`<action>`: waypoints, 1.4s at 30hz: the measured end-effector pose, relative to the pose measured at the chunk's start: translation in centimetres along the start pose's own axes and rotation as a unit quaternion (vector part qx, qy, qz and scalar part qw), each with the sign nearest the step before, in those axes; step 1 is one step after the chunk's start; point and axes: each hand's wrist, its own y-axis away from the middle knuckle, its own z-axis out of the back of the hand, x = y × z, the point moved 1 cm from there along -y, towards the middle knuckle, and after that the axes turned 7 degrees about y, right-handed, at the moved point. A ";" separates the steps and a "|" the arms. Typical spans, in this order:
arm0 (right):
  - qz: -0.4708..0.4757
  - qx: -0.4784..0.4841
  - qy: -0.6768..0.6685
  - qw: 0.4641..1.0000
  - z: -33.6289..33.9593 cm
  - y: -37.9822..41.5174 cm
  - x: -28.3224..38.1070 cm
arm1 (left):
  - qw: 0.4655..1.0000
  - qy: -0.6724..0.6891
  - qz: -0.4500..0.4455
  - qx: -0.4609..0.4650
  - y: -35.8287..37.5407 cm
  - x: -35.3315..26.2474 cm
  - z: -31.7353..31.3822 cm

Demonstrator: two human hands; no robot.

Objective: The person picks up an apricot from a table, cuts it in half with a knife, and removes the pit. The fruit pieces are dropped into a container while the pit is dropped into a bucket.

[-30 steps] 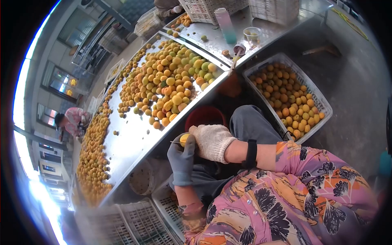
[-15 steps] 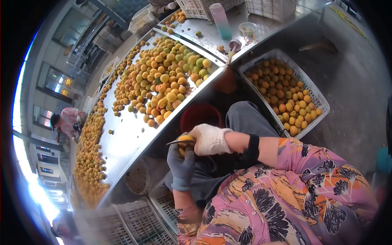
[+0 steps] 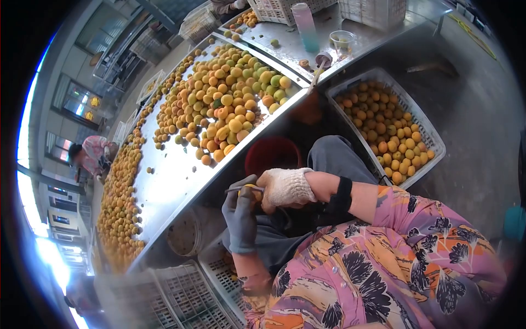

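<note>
CHANGE: small orange apricot (image 3: 251,191) sits lower in the grip than half a second ago, thin metal knife blade (image 3: 236,189) still across it | LEFT: grey-gloved left hand (image 3: 239,218) fingers curled round fruit | RIGHT: white knit-gloved right hand (image 3: 285,187) closed on knife | ROOM: long steel sorting table (image 3: 170,183) edge just beside; red bucket (image 3: 272,155) behind; white plastic crate of apricots (image 3: 427,131) well apart.

Your floor (image 3: 482,126): grey concrete | left: long steel table (image 3: 170,181) | far left: building wall with windows (image 3: 82,104), hard daylight glare | below you: white plastic crates (image 3: 186,296)
</note>
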 end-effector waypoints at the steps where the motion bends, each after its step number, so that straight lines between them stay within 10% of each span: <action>1: 0.020 -0.049 0.036 0.998 0.1 -0.6 -0.1 | 0.999 0.040 0.002 -0.012 -0.1 0.4 0.2; 9: 0.121 -0.301 -0.381 0.866 1.2 -0.2 1.3 | 0.943 0.303 0.098 -0.100 0.3 1.5 -0.8; 12: 0.232 -0.328 -0.471 0.785 1.5 0.2 2.5 | 0.957 0.272 0.088 -0.049 0.2 1.7 -1.2; 14: 0.296 -0.355 -0.505 0.729 1.3 1.0 4.0 | 0.990 -0.067 -0.118 -0.037 0.2 1.5 -1.8; 17: 0.307 -0.375 -0.488 0.726 0.7 1.4 4.8 | 0.982 0.166 0.035 -0.088 0.5 2.3 -1.3; 23: 0.394 -0.330 -0.426 0.745 0.1 1.9 4.5 | 0.987 -0.011 -0.099 -0.127 1.1 0.4 -3.8; 42: 0.336 -0.228 -0.432 0.805 0.6 1.7 5.2 | 0.996 -0.028 -0.070 -0.053 1.2 0.9 -3.0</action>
